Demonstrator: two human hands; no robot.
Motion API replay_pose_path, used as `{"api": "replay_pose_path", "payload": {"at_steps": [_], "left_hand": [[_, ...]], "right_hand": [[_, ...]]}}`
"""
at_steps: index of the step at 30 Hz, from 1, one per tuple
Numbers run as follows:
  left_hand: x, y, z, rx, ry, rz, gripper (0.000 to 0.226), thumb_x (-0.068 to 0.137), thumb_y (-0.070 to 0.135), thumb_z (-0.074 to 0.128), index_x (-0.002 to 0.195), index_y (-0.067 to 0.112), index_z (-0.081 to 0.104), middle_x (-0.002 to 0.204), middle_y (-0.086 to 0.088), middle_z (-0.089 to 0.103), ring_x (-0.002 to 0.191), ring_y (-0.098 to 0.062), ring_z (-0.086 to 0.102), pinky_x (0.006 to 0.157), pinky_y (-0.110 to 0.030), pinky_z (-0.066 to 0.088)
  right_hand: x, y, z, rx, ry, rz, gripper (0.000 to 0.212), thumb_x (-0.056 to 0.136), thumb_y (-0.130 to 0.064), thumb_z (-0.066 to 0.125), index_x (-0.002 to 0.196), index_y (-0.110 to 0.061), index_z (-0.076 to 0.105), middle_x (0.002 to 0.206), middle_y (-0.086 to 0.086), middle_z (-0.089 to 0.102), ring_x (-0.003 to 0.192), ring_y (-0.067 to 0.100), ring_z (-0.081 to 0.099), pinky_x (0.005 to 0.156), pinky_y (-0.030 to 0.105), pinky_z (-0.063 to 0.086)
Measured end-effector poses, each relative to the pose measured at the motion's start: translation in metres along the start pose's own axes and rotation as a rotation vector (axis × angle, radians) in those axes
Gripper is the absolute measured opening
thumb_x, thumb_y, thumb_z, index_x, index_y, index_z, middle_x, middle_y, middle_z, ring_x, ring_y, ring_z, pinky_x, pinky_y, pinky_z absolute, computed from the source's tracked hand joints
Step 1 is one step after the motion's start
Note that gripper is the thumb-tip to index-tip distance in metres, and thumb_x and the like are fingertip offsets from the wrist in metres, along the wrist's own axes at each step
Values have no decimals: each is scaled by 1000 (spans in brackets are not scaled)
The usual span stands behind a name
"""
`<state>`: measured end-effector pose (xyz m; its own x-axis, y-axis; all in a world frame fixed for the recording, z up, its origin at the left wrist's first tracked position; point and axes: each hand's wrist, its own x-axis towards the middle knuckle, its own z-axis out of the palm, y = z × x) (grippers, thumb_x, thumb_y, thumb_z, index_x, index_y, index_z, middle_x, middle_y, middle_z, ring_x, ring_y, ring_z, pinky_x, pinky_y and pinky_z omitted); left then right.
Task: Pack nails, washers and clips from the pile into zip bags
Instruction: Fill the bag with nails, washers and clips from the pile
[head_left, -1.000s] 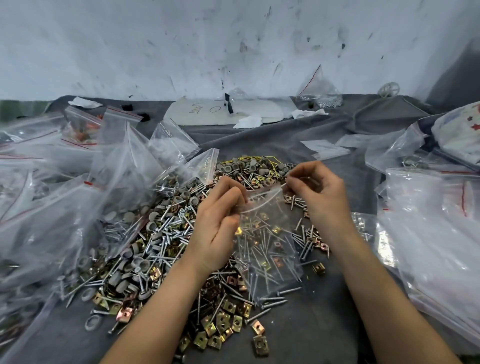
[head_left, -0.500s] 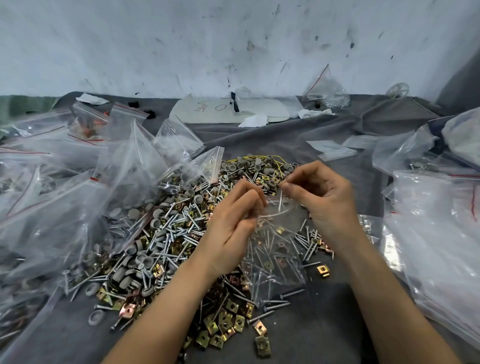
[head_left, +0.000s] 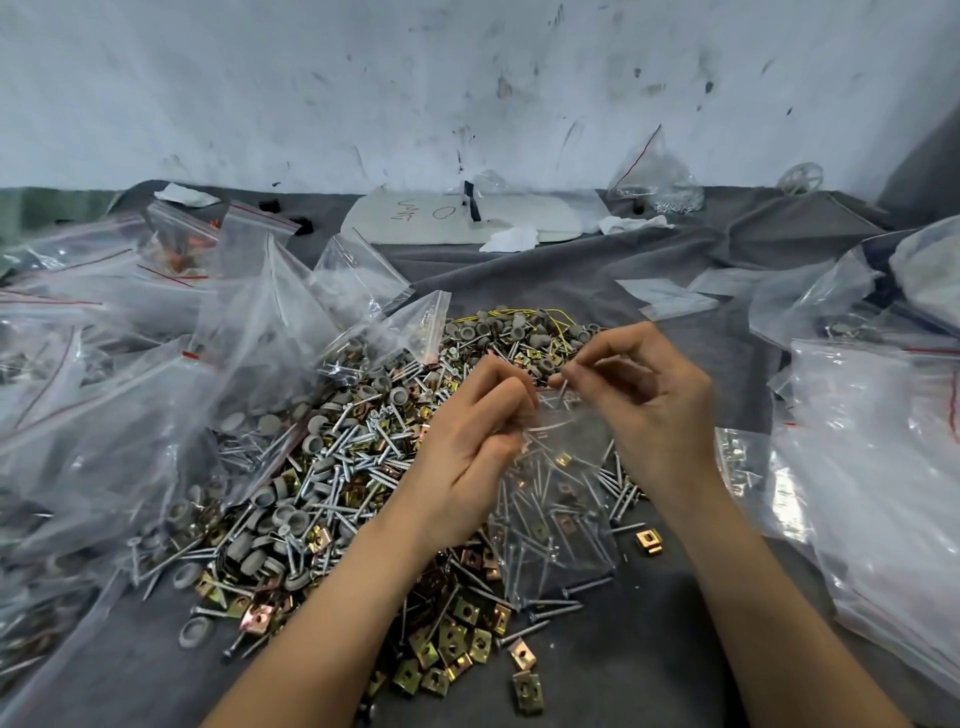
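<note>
At the middle of the grey cloth-covered table (head_left: 675, 649), a small clear plastic zip bag (head_left: 561, 514) hangs upright between both hands, its lower end resting on the hardware beneath. It already holds a number of nails and a few clips. The left hand (head_left: 467, 441) has its fingers curled, pinching the bag's mouth at the 9 o'clock edge. The right hand (head_left: 649, 410), at 3 o'clock from the mouth, pinches a silver steel nail (head_left: 560, 391) between thumb and forefinger, with the nail standing point down at the opening.

Under and around the bag, spreading toward 8 and 11 o'clock, lies the mixed pile of silver nails, grey round washers and brass-coloured square clips (head_left: 337, 467). A single brass clip (head_left: 648, 540) lies apart at 4 o'clock from the bag.

At 9 o'clock, a heap of clear zip bags with red seal lines (head_left: 130, 395) overlaps the pile. More clear bags (head_left: 883, 467) are stacked at 3 o'clock. At 12 o'clock, near the scuffed white wall (head_left: 467, 78), lies a flat white board with handwriting (head_left: 415, 218).
</note>
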<state>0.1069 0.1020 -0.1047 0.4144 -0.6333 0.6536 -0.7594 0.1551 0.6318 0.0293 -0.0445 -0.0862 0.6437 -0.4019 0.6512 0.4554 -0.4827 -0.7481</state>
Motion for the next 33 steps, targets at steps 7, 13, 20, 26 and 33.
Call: {"api": "replay_pose_path", "payload": {"at_steps": [7,13,20,26,33], "left_hand": [[2,-1,-2,1,165,-4,7,79,18,37,78,15,43,89,-9,52,85,-13,49,73,-20,39],[3,-4,-5,1,326,2,15,81,16,35,78,6,47,86,-12,51,81,-20,48,70,-25,41],[1,-7,-5,-11,318,15,11,84,16,37,83,9,46,94,-3,52,87,-25,52,72,-46,50],[1,-6,0,82,186,43,10,90,17,40,94,17,50,108,-4,52,100,-6,52,82,-22,46],[-2,-5,5,107,31,95,10,97,17,41,99,16,51,118,-12,53,111,-14,54,92,-23,46]], "right_hand": [[9,11,-12,-159,37,167,26,85,-7,67,84,-33,63,81,-11,70,79,4,66,72,15,50],[6,27,-21,-670,-634,629,17,78,-14,75,92,-18,67,86,-3,67,83,14,62,70,25,48],[5,26,-14,-718,-590,537,15,82,-11,68,96,-16,65,83,-5,61,72,6,53,56,11,37],[10,14,-13,-361,-55,286,19,87,-8,64,89,-26,63,88,-8,64,82,5,61,72,14,48],[5,-5,-4,-135,245,-143,17,90,-11,61,98,-27,61,91,-17,62,85,0,58,76,16,46]]}}
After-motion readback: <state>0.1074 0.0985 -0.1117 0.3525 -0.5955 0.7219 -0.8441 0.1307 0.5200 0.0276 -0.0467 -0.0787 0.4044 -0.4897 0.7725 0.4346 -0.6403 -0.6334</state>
